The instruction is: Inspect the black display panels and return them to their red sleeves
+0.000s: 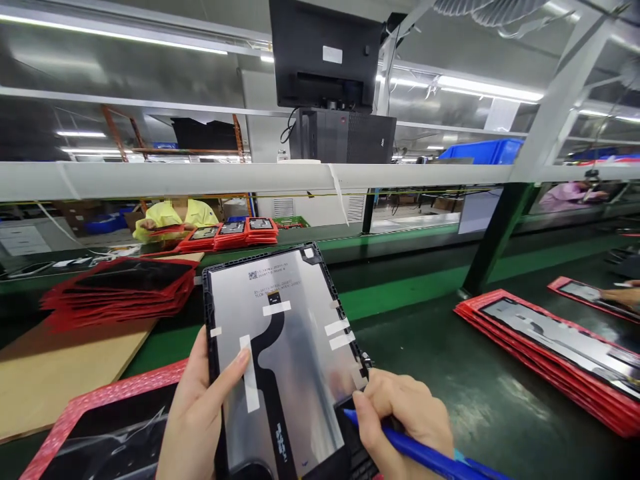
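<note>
A screen panel point(305, 360) with a silver back, black frame, dark flex cable and white tape strips is held up, tilted, in the middle. My left hand point(200, 407) grips its left edge, the thumb lying on a tape strip. At the lower right edge, my right hand point(405, 420) is closed around a blue pen-like tool point(425, 457), and its fingers touch the panel's edge. The tool's tip lies over the dark lower right part of the panel. Part of the panel's bottom is cut off by the frame.
Red-wrapped panels are stacked at left point(120, 290) and right point(555, 353); another red sleeve point(110, 420) lies lower left. A person in yellow point(183, 213) sits across the bench. Another person's hand point(623, 297) is at far right. A monitor point(325, 57) stands above the rail.
</note>
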`<state>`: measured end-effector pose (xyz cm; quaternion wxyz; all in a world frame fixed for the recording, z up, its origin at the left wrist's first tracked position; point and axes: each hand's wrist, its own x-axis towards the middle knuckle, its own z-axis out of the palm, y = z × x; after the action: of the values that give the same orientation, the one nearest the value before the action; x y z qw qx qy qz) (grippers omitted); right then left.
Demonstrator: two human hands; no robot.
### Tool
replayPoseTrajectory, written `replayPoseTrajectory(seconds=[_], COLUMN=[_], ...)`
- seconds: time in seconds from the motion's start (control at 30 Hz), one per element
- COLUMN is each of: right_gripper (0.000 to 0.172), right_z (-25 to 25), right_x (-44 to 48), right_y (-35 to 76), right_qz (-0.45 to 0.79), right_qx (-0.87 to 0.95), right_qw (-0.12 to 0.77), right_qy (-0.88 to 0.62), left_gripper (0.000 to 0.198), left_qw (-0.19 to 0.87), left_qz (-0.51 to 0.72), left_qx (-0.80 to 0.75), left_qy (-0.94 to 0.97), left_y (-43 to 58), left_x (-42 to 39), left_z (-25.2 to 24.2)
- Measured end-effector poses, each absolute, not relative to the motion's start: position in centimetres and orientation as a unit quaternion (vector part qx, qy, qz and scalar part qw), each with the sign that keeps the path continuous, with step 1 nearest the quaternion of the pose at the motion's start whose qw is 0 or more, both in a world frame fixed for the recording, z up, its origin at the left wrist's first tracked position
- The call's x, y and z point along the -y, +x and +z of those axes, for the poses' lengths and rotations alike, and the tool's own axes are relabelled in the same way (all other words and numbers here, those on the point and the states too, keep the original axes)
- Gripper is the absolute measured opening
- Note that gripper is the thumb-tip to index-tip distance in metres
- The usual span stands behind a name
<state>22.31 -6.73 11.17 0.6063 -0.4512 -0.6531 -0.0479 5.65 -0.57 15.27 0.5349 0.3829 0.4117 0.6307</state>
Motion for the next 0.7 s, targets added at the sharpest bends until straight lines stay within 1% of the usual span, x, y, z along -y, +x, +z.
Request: replayPoseTrajectory(seconds=[0.1,0.27,0.33,0.43,0.5,0.6,0.67,0.7], right_gripper=[0.036,0.035,0.034,0.030,0.029,0.035,0.034,0.033], right_z=[11.0,10.9,10.9,11.2,11.3,11.5,11.8,12.0], right_x=[6.8,6.7,6.5,6.5,6.5,6.4,6.1,6.0], right_y=[22.4,22.4,22.4,22.8,23.4,24.8,25.5,25.7], right_qz=[-0.059,-0.053,-0.005,0.124,0.182,0.203,0.220,0.247], right_qx=[0.661,0.645,0.626,0.554,0.502,0.467,0.482,0.496], right_qw=[0.597,0.613,0.656,0.753,0.786,0.775,0.732,0.705], right_qy=[-0.452,-0.454,-0.421,-0.333,-0.312,-0.375,-0.429,-0.442], left_gripper=[0.067,0.071,0.071,0.069,0.067,0.068,0.070,0.072], left_qw=[0.521,0.531,0.534,0.553,0.564,0.554,0.542,0.539], left_qz=[0.628,0.628,0.630,0.623,0.621,0.631,0.635,0.636], left_qx=[-0.413,-0.404,-0.398,-0.391,-0.388,-0.385,-0.386,-0.386], left_qy=[0.403,0.401,0.401,0.392,0.382,0.383,0.391,0.395], left_y=[5.6,5.2,5.0,4.8,4.9,5.1,5.0,5.0], left_x=[0.5,0.0,-0.1,-0.1,0.1,0.2,0.0,-0.1], left_z=[15.2,14.8,14.8,15.1,15.4,15.5,15.4,15.2])
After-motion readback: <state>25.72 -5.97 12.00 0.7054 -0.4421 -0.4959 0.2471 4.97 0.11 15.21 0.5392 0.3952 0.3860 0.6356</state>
